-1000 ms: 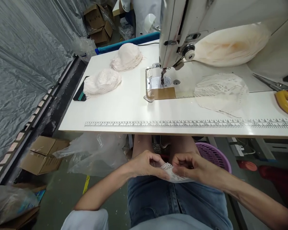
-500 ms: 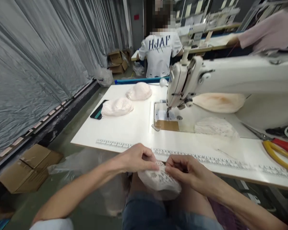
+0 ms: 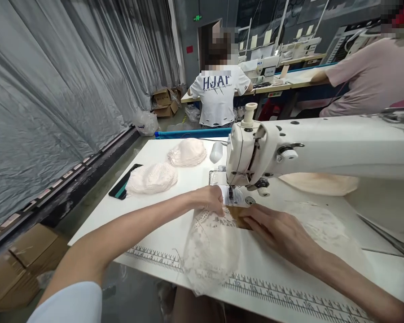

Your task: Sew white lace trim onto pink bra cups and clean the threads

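A pale, sheer lace piece (image 3: 212,251) drapes over the front edge of the white sewing table, its upper end in front of the needle. My left hand (image 3: 210,198) is closed on that upper end, just left of the presser foot (image 3: 230,193). My right hand (image 3: 276,224) rests on the machine bed with fingers stretched toward the brown patch (image 3: 237,216); its fingertips touch there, and nothing shows in its grasp. Above both hands is the white sewing machine head (image 3: 244,152). Another lace piece (image 3: 318,222) lies right of my right hand.
Two stacks of pale moulded cups (image 3: 187,152) stand at the table's back left, one partly on a dark phone-like slab (image 3: 123,186). Scissors (image 3: 390,235) lie at the right. A printed ruler (image 3: 272,289) runs along the front edge. Two people sit at machines ahead.
Both hands have moved from above the lap up to the needle area, bringing the lace piece onto the table. My right hand's fingers have straightened. The view has shifted.
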The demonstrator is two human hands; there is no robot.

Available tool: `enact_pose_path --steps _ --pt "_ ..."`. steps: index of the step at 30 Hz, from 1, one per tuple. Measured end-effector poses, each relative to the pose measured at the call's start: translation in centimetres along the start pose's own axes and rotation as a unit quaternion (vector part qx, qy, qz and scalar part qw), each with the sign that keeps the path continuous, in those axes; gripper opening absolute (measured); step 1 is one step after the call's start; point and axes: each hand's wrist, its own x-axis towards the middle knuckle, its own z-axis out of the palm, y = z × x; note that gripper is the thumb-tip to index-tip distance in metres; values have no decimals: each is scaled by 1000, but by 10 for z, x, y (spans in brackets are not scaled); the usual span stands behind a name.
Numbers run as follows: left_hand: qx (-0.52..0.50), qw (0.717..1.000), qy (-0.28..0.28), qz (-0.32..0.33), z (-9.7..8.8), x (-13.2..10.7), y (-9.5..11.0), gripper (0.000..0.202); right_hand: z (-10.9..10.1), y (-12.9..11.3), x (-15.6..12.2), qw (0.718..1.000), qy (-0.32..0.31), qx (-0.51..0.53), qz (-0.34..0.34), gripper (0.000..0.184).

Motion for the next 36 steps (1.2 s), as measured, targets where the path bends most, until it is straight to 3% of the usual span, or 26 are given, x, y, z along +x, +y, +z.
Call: enact_pose_path --steps 2,5,14,19,22,25,26,28,29,30,32,36 --pt "5 1000 -17 -6 -2 3 2 27 1 6 0 993 29 -42 -110 30" --pt "9 999 -45 -14 -4 7 4 26 8 11 2 975 67 -97 -190 41" --pt "44 995 -85 3 -8 16 4 26 16 13 1 949 97 -159 -254 34" --pt "92 993 -74 -5 -22 23 8 19 18 17 2 938 93 -173 -284 36" --pt "170 985 1 7 -32 26 6 18 17 16 3 943 95 -174 -267 37" --pt "234 963 133 11 -28 20 -2 7 16 14 4 947 99 -173 -252 38" --pt "241 954 178 20 -21 16 -5 12 16 14 4 949 99 -170 -247 38" --pt "255 923 273 86 -3 4 -12 31 16 13 4 953 100 -165 -235 38" --pt "266 902 296 167 7 -2 -16 36 17 13 4 954 101 -163 -230 38" --pt "287 881 280 251 17 -8 -19 39 18 14 4 955 102 -163 -226 38" --pt "313 855 262 320 32 -17 -25 35 20 14 5 956 106 -164 -220 38" --pt "337 844 250 335 37 -19 -31 29 22 17 6 956 115 -169 -209 36"
